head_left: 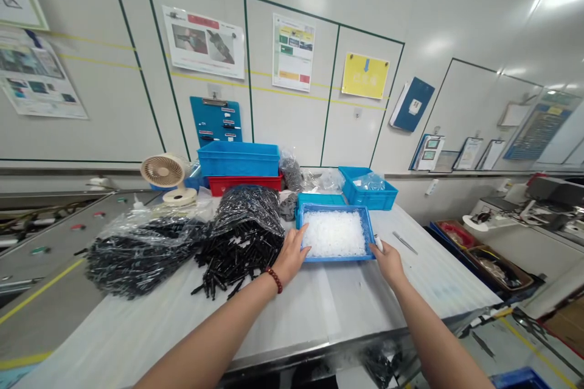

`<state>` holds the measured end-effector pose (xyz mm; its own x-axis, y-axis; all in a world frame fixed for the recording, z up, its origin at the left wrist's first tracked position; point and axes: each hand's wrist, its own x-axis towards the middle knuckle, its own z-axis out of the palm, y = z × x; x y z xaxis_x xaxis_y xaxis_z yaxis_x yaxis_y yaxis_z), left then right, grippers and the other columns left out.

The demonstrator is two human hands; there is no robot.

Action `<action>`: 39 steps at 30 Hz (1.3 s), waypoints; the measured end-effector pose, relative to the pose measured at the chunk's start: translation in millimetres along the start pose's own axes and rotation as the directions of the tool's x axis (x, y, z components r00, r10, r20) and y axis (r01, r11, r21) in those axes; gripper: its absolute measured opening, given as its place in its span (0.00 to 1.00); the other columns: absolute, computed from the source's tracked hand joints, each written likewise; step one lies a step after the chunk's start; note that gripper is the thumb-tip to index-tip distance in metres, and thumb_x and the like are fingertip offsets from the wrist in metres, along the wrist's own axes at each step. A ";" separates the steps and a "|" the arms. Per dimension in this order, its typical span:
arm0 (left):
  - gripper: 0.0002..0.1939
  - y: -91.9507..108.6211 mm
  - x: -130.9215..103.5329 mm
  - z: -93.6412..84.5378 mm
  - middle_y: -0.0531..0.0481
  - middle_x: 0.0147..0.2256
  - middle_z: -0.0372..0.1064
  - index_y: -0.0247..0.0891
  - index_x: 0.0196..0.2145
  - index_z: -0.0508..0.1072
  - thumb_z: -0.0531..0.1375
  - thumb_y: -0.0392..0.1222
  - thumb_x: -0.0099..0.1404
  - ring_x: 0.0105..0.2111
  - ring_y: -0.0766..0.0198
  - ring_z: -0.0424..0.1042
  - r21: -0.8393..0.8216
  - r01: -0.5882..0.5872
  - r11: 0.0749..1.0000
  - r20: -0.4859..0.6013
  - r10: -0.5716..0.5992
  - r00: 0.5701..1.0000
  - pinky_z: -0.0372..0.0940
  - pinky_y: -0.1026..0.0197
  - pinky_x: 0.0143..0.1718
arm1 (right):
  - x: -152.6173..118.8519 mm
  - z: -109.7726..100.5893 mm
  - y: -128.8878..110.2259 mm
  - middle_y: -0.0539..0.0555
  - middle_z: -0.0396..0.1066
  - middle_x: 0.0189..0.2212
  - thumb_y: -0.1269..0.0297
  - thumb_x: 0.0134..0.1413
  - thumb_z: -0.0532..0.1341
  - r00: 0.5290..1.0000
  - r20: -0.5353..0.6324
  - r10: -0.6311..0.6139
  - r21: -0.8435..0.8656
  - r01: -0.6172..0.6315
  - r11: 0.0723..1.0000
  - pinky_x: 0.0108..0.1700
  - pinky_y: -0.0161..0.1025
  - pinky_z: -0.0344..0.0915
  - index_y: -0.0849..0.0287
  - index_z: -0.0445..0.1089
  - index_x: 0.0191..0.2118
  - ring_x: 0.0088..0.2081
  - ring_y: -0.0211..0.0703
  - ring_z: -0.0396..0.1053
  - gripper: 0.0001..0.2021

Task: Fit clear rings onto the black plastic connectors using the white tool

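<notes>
A shallow blue tray (337,259) full of small white translucent pieces (335,233) sits in front of me on the white worktable (314,310). My left hand (292,253), with a dark red bead bracelet at the wrist, grips the tray's left side near the front corner. On the opposite side, my right hand (387,261) holds the front right corner. A short white cylindrical thing (378,243) pokes up at my right thumb; its kind I cannot make out. Left of my left hand, black slender plastic parts (237,255) spill from a clear bag (246,209).
Another bag of black parts (146,255) lies at left, before a beige fan (163,171). Behind stand a blue bin (239,160) above a red bin (219,185). A blue crate (371,197) holds clear plastic. A silver pen-like tool (404,242) lies at right.
</notes>
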<state>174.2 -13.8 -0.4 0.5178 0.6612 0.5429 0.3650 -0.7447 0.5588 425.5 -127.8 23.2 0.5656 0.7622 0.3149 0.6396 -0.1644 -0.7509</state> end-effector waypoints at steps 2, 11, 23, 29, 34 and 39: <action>0.27 -3.5 2.1 -0.1 0.45 0.38 0.55 0.37 0.58 0.53 0.51 0.32 0.60 0.42 0.56 0.59 0.033 -0.001 0.999 0.001 0.001 1.000 0.57 0.47 0.50 | 3.1 3.9 -0.2 0.49 0.64 0.18 0.46 0.40 0.51 1.000 0.000 -0.004 -0.001 0.004 1.000 0.29 0.36 0.56 0.58 0.64 0.21 0.26 0.44 0.63 0.19; 0.24 -7.2 3.5 -8.8 0.44 0.40 0.58 0.36 0.57 0.55 0.51 0.35 0.62 0.44 0.56 0.60 0.076 0.007 0.997 0.045 -0.011 0.999 0.58 0.48 0.51 | 12.3 6.0 2.4 0.51 0.71 0.23 0.49 0.41 0.55 0.999 0.043 -0.001 -0.038 0.003 0.999 0.33 0.37 0.59 0.58 0.71 0.29 0.30 0.47 0.67 0.17; 0.13 -20.3 -24.8 -55.8 0.47 0.34 0.67 0.38 0.37 0.73 0.49 0.36 0.65 0.35 0.61 0.65 0.300 -0.124 0.946 0.234 0.053 0.971 0.61 0.61 0.39 | -8.6 -43.3 -34.5 0.61 0.71 0.39 0.52 0.46 0.49 0.996 -0.073 0.047 -0.152 -0.058 0.987 0.40 0.42 0.60 0.60 0.67 0.43 0.41 0.53 0.67 0.23; 0.09 -16.9 -26.0 -32.4 0.46 0.34 0.68 0.37 0.31 0.73 0.54 0.33 0.63 0.38 0.59 0.62 0.357 -0.308 0.882 0.438 0.133 0.889 0.56 0.61 0.35 | -41.8 -0.9 -96.0 0.54 0.71 0.32 0.50 0.52 0.47 0.909 0.312 -0.276 0.041 0.277 0.960 0.35 0.37 0.61 0.58 0.67 0.36 0.33 0.45 0.67 0.18; 0.09 -21.2 -30.3 -45.3 0.46 0.30 0.67 0.35 0.27 0.72 0.55 0.31 0.63 0.36 0.60 0.61 0.382 -0.361 0.851 0.513 0.130 0.848 0.54 0.62 0.33 | -55.8 50.1 -117.5 0.51 0.68 0.28 0.56 0.56 0.48 0.747 0.525 -0.408 0.127 0.406 0.905 0.33 0.35 0.59 0.57 0.66 0.34 0.30 0.41 0.65 0.13; 0.06 -25.7 -42.8 -66.1 0.47 0.35 0.67 0.36 0.30 0.73 0.56 0.35 0.62 0.39 0.59 0.61 0.391 -0.312 0.866 0.489 0.092 0.868 0.56 0.61 0.36 | -53.4 86.4 -130.1 0.50 0.68 0.29 0.58 0.57 0.48 0.675 0.585 -0.451 0.210 0.411 0.887 0.33 0.35 0.58 0.57 0.65 0.34 0.31 0.40 0.64 0.12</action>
<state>91.5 -16.9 3.4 0.8608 0.4610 0.2159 0.4573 -0.8866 0.0697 267.1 -93.0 53.9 -0.2111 0.9543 0.2116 0.6905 0.2988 -0.6587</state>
